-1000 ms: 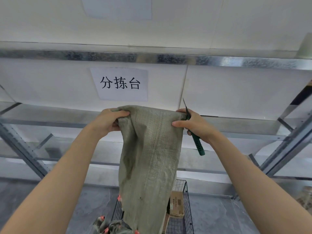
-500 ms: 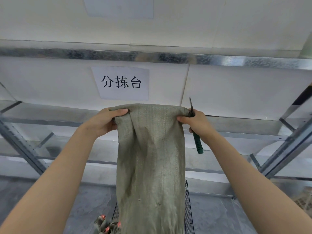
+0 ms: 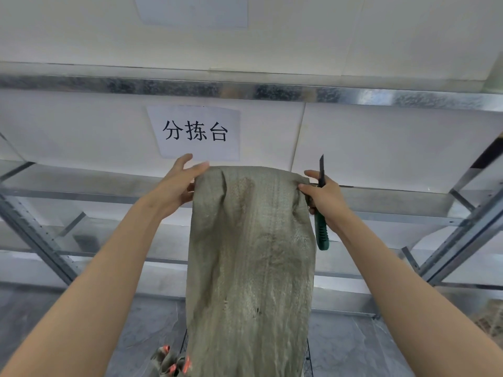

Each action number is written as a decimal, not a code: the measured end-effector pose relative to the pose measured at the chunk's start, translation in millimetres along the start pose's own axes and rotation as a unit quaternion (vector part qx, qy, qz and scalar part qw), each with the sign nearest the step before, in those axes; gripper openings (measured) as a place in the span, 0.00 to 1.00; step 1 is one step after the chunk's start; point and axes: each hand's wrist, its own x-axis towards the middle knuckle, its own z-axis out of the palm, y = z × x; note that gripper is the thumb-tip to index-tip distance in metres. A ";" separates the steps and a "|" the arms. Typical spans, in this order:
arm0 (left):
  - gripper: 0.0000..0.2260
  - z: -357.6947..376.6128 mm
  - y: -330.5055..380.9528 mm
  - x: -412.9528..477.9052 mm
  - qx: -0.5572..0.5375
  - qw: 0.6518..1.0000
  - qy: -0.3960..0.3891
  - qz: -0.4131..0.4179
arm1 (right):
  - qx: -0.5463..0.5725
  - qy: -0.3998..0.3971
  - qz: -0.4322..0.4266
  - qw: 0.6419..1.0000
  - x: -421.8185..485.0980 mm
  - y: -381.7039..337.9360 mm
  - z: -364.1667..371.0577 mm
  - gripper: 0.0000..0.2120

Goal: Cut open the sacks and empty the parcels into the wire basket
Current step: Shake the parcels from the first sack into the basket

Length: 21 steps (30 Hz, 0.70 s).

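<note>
A grey-green woven sack (image 3: 250,254) hangs upside down in front of me, held up at its top edge. My right hand (image 3: 324,197) pinches the sack's right corner and also holds a green-handled utility knife (image 3: 321,229), blade pointing up. At the left corner, my left hand (image 3: 177,186) has its fingers spread straight, only touching the fabric. Below, the sack hides most of the black wire basket (image 3: 307,357); only thin strips of mesh show. No parcels are visible.
A crumpled sack with orange ties (image 3: 168,360) lies at the bottom, left of the basket. Galvanised metal shelving (image 3: 462,232) runs across behind, with a paper sign (image 3: 194,131) on the white wall. A woven bundle (image 3: 490,314) sits at the far right.
My left hand has opened its fingers and loosened its grip on the sack's left corner. The sack has been lifted slightly and now covers the box seen in the basket before.
</note>
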 end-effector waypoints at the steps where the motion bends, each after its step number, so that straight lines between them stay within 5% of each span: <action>1: 0.32 0.0 1.7 -2.1 0.028 0.999 -0.034 0.009 | -0.005 0.006 -0.005 1.000 1.0 0.8 -1.7 0.16; 4: 0.33 2.9 1.6 -6.7 0.146 0.984 -0.094 0.045 | -0.003 0.010 -0.011 1.000 2.6 1.1 -6.5 0.15; 8: 0.26 8.6 -1.3 -4.8 0.199 0.972 -0.072 0.098 | 0.034 0.015 0.000 0.999 5.0 0.4 -7.6 0.14; 14: 0.19 12.4 1.4 -3.3 0.184 0.970 -0.010 0.156 | 0.169 -0.034 0.066 0.983 10.4 0.9 -11.5 0.16; 18: 0.20 8.8 0.3 2.2 0.080 0.990 0.021 0.113 | 0.225 -0.051 0.091 0.969 14.3 1.5 -13.7 0.19; 21: 0.20 8.9 0.8 0.5 0.150 0.980 0.028 0.126 | 0.249 -0.048 0.102 0.962 13.0 -0.5 -11.9 0.19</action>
